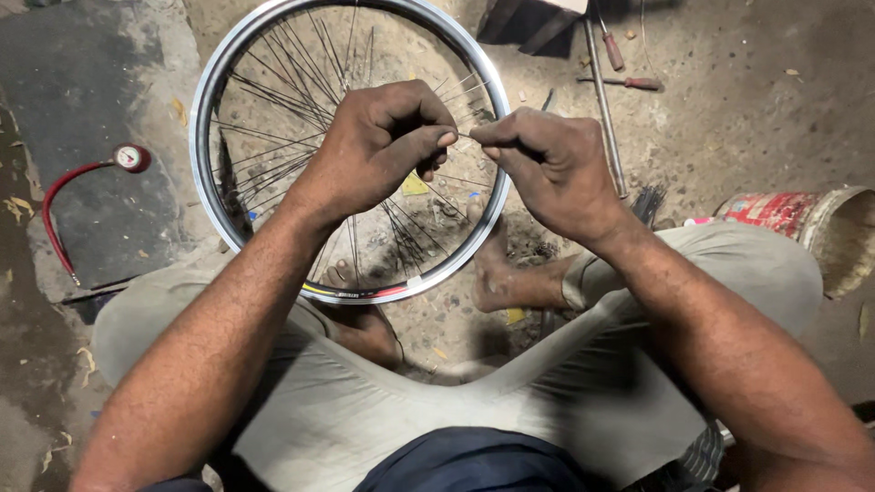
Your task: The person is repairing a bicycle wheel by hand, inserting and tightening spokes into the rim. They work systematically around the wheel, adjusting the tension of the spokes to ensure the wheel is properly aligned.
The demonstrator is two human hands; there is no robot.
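Observation:
A silver bicycle wheel rim [202,109] with thin dark spokes [273,100] stands on the ground in front of me, leaning between my bare feet. My left hand [378,141] and my right hand [547,164] meet over the rim's right half. Both pinch the same thin metal spoke [465,137] between thumb and fingers, fingertips almost touching. I sit on the ground with knees spread, in light grey trousers.
A red hose with a round pressure gauge [130,158] lies at the left. A long metal rod [603,100] and screwdrivers with red handles [638,83] lie at the upper right. A worn bucket [825,228] sits on its side at the right. A bundle of loose spokes [647,202] lies by my right knee.

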